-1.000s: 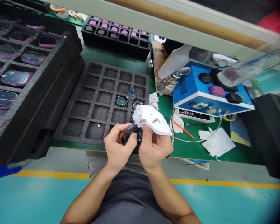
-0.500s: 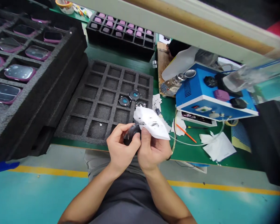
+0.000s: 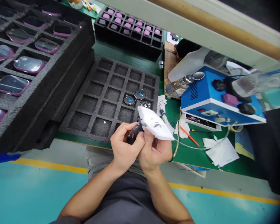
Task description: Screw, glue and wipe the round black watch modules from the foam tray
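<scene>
Between the thumb and fingers of my left hand (image 3: pixel 126 144) is a dark round watch case (image 3: pixel 136 130), partly covered by the fingers. My right hand (image 3: pixel 154 151) pinches a white wipe (image 3: pixel 155 124) marked with black smudges, its near edge against the case. Both hands are closed and almost touch each other above the front edge of the bench. Just beyond them, round watch parts (image 3: pixel 129 100) with blue centres lie on a grey foam tray (image 3: pixel 102 104). The wipe hides part of that tray.
Stacked foam trays (image 3: pixel 67 46) of purple-rimmed watches rise at left. Another foam tray (image 3: pixel 128 39) with purple pieces stands at the back. To the right are a blue machine (image 3: pixel 200 96), a glass bottle (image 3: pixel 177 87), an orange stick (image 3: pixel 189 136), a thin hose and crumpled paper (image 3: pixel 221 149).
The view has shifted slightly, so the bench appears further right. Both hands keep their hold on the watch case and the wipe, and the wipe's angle has changed a little.
</scene>
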Demonstrator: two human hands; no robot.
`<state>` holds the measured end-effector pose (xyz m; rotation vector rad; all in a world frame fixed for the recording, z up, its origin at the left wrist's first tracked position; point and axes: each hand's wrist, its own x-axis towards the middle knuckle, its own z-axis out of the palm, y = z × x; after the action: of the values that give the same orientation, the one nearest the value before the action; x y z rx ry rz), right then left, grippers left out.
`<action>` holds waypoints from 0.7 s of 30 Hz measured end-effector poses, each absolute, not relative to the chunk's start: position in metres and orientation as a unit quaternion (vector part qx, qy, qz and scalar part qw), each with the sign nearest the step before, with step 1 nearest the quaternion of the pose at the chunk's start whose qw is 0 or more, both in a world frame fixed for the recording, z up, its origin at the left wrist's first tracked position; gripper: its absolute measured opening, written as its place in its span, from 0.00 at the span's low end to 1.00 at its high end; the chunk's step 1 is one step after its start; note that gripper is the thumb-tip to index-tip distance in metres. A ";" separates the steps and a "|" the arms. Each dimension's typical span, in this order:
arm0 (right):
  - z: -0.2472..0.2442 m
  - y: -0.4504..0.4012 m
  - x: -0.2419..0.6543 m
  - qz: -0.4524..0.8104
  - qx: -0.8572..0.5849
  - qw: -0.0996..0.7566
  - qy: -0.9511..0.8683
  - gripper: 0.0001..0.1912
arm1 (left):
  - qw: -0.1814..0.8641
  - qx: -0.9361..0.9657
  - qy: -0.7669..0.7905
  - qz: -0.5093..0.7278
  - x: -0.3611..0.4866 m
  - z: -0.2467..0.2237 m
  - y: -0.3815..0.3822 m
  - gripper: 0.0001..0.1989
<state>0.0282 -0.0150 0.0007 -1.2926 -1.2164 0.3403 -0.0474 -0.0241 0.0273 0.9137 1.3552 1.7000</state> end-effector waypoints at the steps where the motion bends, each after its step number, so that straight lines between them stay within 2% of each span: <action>1: 0.001 -0.015 0.028 0.144 -0.563 0.620 -0.527 0.15 | 0.382 0.361 0.531 0.664 -0.048 0.027 -0.024 0.10; 8: 0.001 -0.015 0.034 0.140 -0.553 0.590 -0.571 0.16 | 0.357 0.398 0.542 0.649 -0.052 0.028 -0.024 0.10; 16: -0.002 -0.016 0.039 0.141 -0.556 0.579 -0.580 0.20 | 0.378 0.402 0.537 0.638 -0.052 0.025 -0.024 0.11; 21: -0.004 -0.018 0.042 0.164 -0.545 0.571 -0.591 0.17 | 0.413 0.415 0.533 0.611 -0.058 0.030 -0.021 0.08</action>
<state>0.0420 -0.0179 -0.0043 -1.2793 -1.3865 0.3855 -0.0583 -0.0207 0.0299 1.0424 1.3408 1.5352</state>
